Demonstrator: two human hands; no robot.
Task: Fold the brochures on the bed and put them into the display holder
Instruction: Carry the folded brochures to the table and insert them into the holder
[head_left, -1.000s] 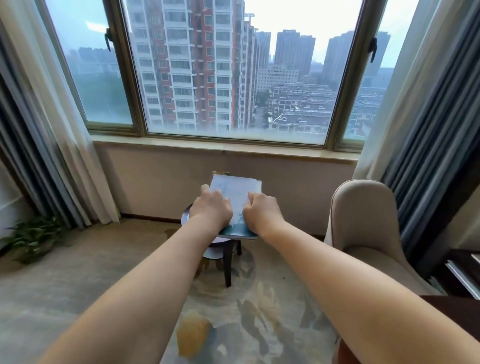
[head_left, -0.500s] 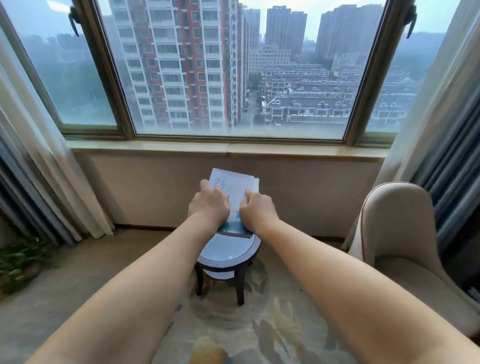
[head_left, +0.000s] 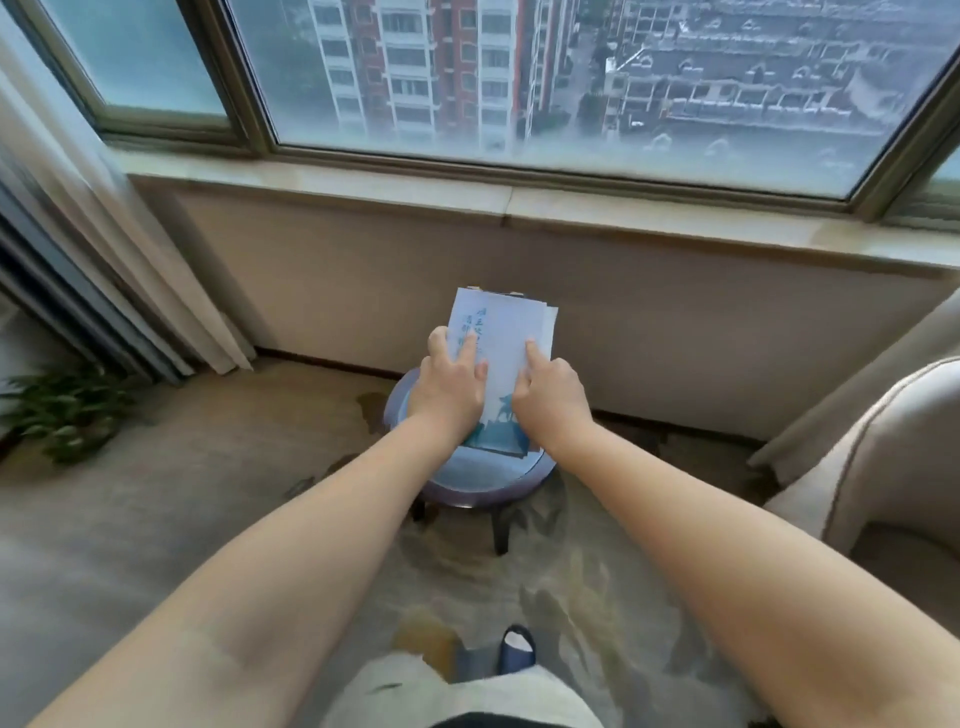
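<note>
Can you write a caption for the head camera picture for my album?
Left hand and right hand touch a stack of brochures on a small round table by the window.

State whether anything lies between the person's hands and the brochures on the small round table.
Nothing visible does. The left hand and the right hand touch the brochures directly, pressing on the top sheet where the stack lies on the round table.
</note>
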